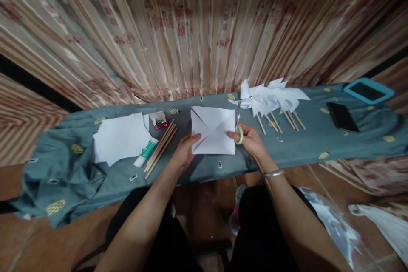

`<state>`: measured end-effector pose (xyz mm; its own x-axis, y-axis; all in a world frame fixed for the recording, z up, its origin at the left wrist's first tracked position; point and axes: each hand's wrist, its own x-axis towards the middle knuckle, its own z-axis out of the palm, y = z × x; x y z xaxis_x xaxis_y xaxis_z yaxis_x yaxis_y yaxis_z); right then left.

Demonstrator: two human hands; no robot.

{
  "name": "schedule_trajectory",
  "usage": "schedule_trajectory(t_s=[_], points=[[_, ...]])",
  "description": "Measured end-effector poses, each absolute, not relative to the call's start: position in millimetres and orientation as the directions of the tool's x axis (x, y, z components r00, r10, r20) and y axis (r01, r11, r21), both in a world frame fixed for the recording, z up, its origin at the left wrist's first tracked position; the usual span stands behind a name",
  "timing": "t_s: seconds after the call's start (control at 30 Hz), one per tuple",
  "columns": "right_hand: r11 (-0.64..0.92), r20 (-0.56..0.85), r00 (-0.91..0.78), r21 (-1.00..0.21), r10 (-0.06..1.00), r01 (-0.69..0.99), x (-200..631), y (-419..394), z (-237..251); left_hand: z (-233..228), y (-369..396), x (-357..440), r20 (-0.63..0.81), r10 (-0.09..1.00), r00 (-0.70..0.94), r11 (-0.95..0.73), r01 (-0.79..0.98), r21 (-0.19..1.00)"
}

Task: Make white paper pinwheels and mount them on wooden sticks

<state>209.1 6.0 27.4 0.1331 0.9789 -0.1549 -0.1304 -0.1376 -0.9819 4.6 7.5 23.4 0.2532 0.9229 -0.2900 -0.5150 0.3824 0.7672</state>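
A square white sheet of paper point(216, 125), with slits running from its corners toward the middle, is held up above the cloth-covered table. My left hand point(185, 151) pinches its lower left edge, thumb on top. At the sheet's right edge is my right hand point(248, 139), its thumb on the paper. That hand also has a pair of scissors point(239, 135) with pale green handles, blades pointing away from me along the paper's edge. Fingers under the sheet are hidden.
Left on the green cloth point(121, 187) lie a stack of white paper point(121, 138), a glue tube point(145, 153), wooden sticks point(161, 148) and a red box of pins point(159, 120). Paper pinwheels point(270, 97) lie right, then a phone point(342, 117) and a blue-framed tablet point(369, 90). A curtain hangs behind.
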Motion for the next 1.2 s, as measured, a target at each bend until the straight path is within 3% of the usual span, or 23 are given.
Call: schedule_trajectory(t_s=[0.17,0.33,0.5,0.7,0.87,1.0,1.2], points=[[-0.061,-0.135,0.35,-0.975,0.927,-0.216,199,6,21,27,0,11,-0.268,0.913,0.309,0.407,-0.621,0.67],[-0.032,-0.119,0.39,-0.974,0.913,-0.222,185,3,17,24,-13,29,-0.213,0.942,0.259,0.318,-0.493,0.81],[-0.038,-0.115,0.35,-0.975,0.93,-0.218,173,-3,15,13,-9,35,-0.229,0.973,0.021,0.216,-0.422,0.88],[-0.098,-0.141,0.202,-0.973,0.969,-0.21,169,-5,14,8,16,15,-0.092,0.98,-0.179,0.037,-0.292,0.956],[-0.202,-0.193,-0.111,-0.977,0.975,-0.074,169,-21,14,15,41,-8,0.025,0.939,-0.342,-0.076,-0.137,0.988],[-0.28,-0.273,-0.321,-0.96,0.907,0.025,171,-36,16,14,50,-16,0.102,0.921,-0.376,-0.133,-0.057,0.989],[-0.29,-0.298,-0.42,-0.953,0.857,0.086,181,-37,13,15,48,-9,0.091,0.946,-0.31,-0.102,-0.019,0.995]])
